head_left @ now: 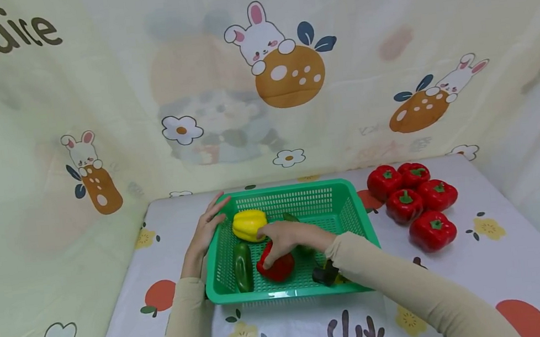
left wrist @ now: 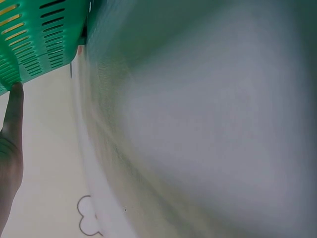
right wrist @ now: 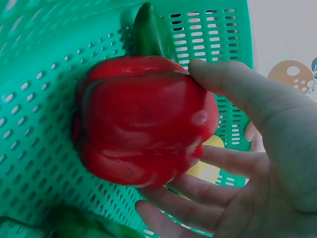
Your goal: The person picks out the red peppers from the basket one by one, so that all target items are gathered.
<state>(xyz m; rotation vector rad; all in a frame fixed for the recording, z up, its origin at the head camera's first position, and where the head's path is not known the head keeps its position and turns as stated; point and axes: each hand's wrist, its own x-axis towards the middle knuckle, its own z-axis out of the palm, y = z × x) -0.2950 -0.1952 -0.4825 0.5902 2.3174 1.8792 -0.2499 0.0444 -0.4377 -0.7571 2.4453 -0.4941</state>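
A green plastic basket [head_left: 284, 293] with slotted walls stands on the table. Along its left side rests my left hand [head_left: 205, 228], fingers extended against the rim; part of that hand also shows in the left wrist view below the basket wall. My right hand [head_left: 285, 236] is inside the basket, holding a red bell pepper [right wrist: 143, 119] with the thumb on one side and fingers on the other. Beside this pepper lie a long smooth green vegetable [head_left: 243, 269] and a yellow bell pepper [head_left: 246, 224]. Another green vegetable [right wrist: 89, 223] is partly hidden behind the right hand.
Several red bell peppers [head_left: 406, 204] sit in a group right of the basket, with one red pepper [head_left: 432, 231] nearer the front. A dark object [head_left: 325, 274] lies in the basket's front right, partly covered by the right sleeve [head_left: 360, 258]. A printed cloth covers the table.
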